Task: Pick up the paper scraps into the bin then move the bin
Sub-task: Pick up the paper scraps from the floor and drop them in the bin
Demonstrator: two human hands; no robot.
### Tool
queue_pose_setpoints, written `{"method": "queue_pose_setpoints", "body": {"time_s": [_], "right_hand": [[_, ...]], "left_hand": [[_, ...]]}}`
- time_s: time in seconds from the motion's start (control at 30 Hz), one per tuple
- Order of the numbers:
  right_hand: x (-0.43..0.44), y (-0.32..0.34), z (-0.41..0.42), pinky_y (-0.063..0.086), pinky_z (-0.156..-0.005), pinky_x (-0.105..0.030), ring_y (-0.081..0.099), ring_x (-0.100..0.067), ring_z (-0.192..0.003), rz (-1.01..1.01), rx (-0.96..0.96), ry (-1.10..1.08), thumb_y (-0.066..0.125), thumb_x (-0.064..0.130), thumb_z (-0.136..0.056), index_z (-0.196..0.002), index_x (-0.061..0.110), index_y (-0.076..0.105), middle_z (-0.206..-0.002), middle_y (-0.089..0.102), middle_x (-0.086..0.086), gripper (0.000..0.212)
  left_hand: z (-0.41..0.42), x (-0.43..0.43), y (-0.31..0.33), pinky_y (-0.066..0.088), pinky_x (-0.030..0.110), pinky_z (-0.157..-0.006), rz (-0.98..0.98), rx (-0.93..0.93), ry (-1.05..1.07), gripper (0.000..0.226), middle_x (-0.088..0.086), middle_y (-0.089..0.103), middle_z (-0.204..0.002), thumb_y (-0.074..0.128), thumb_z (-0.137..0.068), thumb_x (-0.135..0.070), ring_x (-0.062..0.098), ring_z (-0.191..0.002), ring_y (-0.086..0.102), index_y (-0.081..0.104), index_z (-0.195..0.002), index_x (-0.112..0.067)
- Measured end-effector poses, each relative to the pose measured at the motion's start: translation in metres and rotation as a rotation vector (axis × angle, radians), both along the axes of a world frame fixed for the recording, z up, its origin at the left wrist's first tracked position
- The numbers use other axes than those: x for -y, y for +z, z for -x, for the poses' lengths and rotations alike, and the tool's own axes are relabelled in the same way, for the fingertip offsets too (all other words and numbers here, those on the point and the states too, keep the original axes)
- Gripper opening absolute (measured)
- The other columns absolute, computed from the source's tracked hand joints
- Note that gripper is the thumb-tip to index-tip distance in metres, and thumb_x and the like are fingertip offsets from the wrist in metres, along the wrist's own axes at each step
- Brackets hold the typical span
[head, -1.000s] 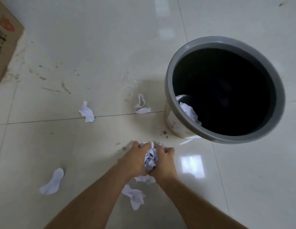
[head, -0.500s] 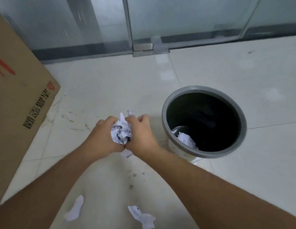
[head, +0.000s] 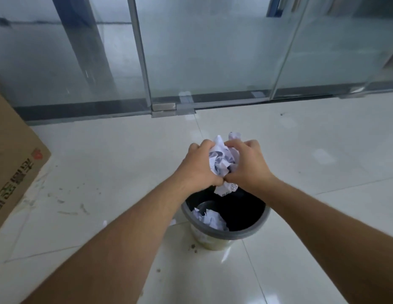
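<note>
A crumpled wad of white paper scraps (head: 223, 160) is squeezed between my left hand (head: 196, 166) and my right hand (head: 248, 165), both closed around it. The hands hover above the far rim of a round bin (head: 252, 231) with a grey rim and a black inside. A crumpled white paper (head: 209, 219) lies inside the bin at its left. My forearms cover part of the rim. Small white scraps (head: 105, 222) peek out beside my left forearm on the floor.
The floor is glossy pale tile with dark scuffs at the left. A large cardboard box (head: 13, 163) stands at the left edge. Glass doors with a metal frame (head: 162, 109) close off the far side.
Both hands carried the paper wad up from the floor and rightward to above the bin. The view lifted, so the loose scraps on the floor dropped out of sight.
</note>
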State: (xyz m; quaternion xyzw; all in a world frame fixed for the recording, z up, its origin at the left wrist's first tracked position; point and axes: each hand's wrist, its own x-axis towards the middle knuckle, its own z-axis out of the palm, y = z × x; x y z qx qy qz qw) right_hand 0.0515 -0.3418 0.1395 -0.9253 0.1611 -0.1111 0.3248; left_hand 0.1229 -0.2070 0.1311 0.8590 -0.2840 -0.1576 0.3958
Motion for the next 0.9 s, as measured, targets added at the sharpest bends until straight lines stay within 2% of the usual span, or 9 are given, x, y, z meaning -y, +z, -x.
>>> {"method": "queue_pose_setpoints", "body": {"time_s": [0.1, 0.2, 0.3, 0.4, 0.53, 0.63, 0.73, 0.83, 0.9], "right_hand": [[0.012, -0.006, 0.003, 0.032, -0.066, 0.004, 0.035, -0.004, -0.082, -0.011, 0.044, 0.006, 0.078, 0.003, -0.062, -0.131, 0.020, 0.053, -0.112, 0.031, -0.004, 0.075], [0.018, -0.013, 0.008, 0.033, -0.069, -0.003, 0.041, -0.013, -0.091, 0.037, 0.017, 0.025, 0.078, 0.004, -0.063, -0.132, 0.020, 0.051, -0.119, 0.034, -0.010, 0.075], [0.026, -0.020, 0.017, 0.042, -0.087, -0.023, 0.045, -0.028, -0.112, 0.121, -0.111, 0.052, 0.081, 0.007, -0.060, -0.135, 0.024, 0.048, -0.129, 0.032, -0.014, 0.083], [0.030, -0.020, 0.027, 0.042, -0.103, -0.046, 0.031, -0.035, -0.130, 0.219, -0.324, 0.022, 0.087, 0.018, -0.055, -0.139, 0.037, 0.040, -0.142, 0.029, -0.013, 0.098], [0.024, -0.011, 0.028, 0.035, -0.107, -0.055, 0.025, -0.034, -0.135, 0.217, -0.404, 0.036, 0.088, 0.029, -0.052, -0.140, 0.042, 0.037, -0.148, 0.031, -0.009, 0.102], [-0.001, -0.011, 0.021, 0.037, -0.107, -0.052, 0.032, -0.031, -0.130, 0.180, -0.303, 0.060, 0.088, 0.034, -0.055, -0.137, 0.040, 0.042, -0.140, 0.040, -0.007, 0.094], [-0.052, -0.021, 0.006, 0.042, -0.105, -0.047, 0.042, -0.027, -0.123, 0.082, -0.195, 0.127, 0.088, 0.036, -0.058, -0.133, 0.036, 0.048, -0.134, 0.045, -0.005, 0.084], [-0.092, -0.033, 0.007, 0.048, -0.082, -0.013, 0.056, -0.004, -0.093, -0.092, 0.011, 0.187, 0.086, 0.034, -0.062, -0.123, 0.036, 0.055, -0.118, 0.050, 0.002, 0.069], [-0.138, -0.058, 0.017, 0.044, -0.066, -0.004, 0.054, 0.001, -0.077, -0.159, 0.045, 0.313, 0.085, 0.034, -0.063, -0.117, 0.036, 0.058, -0.109, 0.049, 0.006, 0.061]], "left_hand": [[0.005, 0.010, -0.003, 0.042, 0.020, -0.059, 0.026, 0.015, 0.009, 0.075, -0.004, 0.037, -0.104, 0.084, -0.055, -0.021, 0.006, -0.080, 0.052, 0.043, -0.117, -0.028], [0.013, 0.016, -0.013, 0.052, 0.032, -0.073, -0.005, 0.052, 0.032, 0.079, -0.002, 0.040, -0.109, 0.085, -0.054, -0.030, 0.017, -0.090, 0.058, 0.042, -0.120, -0.028], [0.019, 0.018, -0.025, 0.051, 0.029, -0.077, -0.059, -0.066, -0.037, 0.100, -0.003, 0.043, -0.125, 0.089, -0.050, -0.036, 0.018, -0.107, 0.053, 0.037, -0.135, -0.030], [0.021, 0.012, -0.030, 0.047, 0.041, -0.102, -0.166, -0.278, -0.196, 0.121, -0.002, 0.036, -0.152, 0.090, -0.048, -0.043, 0.023, -0.133, 0.042, 0.023, -0.148, -0.037], [0.014, -0.002, -0.026, 0.041, 0.030, -0.099, -0.067, -0.409, -0.193, 0.106, -0.009, 0.043, -0.149, 0.090, -0.055, -0.036, 0.014, -0.133, 0.042, 0.036, -0.147, -0.033], [0.007, -0.025, -0.022, 0.054, 0.038, -0.096, 0.028, -0.439, -0.108, 0.076, -0.005, 0.058, -0.133, 0.088, -0.061, -0.030, 0.013, -0.119, 0.056, 0.057, -0.131, -0.029], [-0.005, -0.083, -0.028, 0.059, 0.034, -0.084, 0.131, -0.421, 0.063, 0.055, -0.003, 0.067, -0.114, 0.086, -0.064, -0.025, 0.014, -0.103, 0.066, 0.065, -0.115, -0.029], [-0.018, -0.146, -0.042, 0.056, 0.031, -0.078, 0.127, -0.398, 0.241, 0.051, 0.004, 0.066, -0.115, 0.088, -0.065, -0.024, 0.018, -0.098, 0.067, 0.067, -0.112, -0.026], [-0.011, -0.209, -0.075, 0.053, 0.028, -0.072, -0.045, -0.400, 0.365, 0.057, 0.006, 0.062, -0.118, 0.090, -0.065, -0.022, 0.017, -0.091, 0.064, 0.065, -0.115, -0.025]]}}
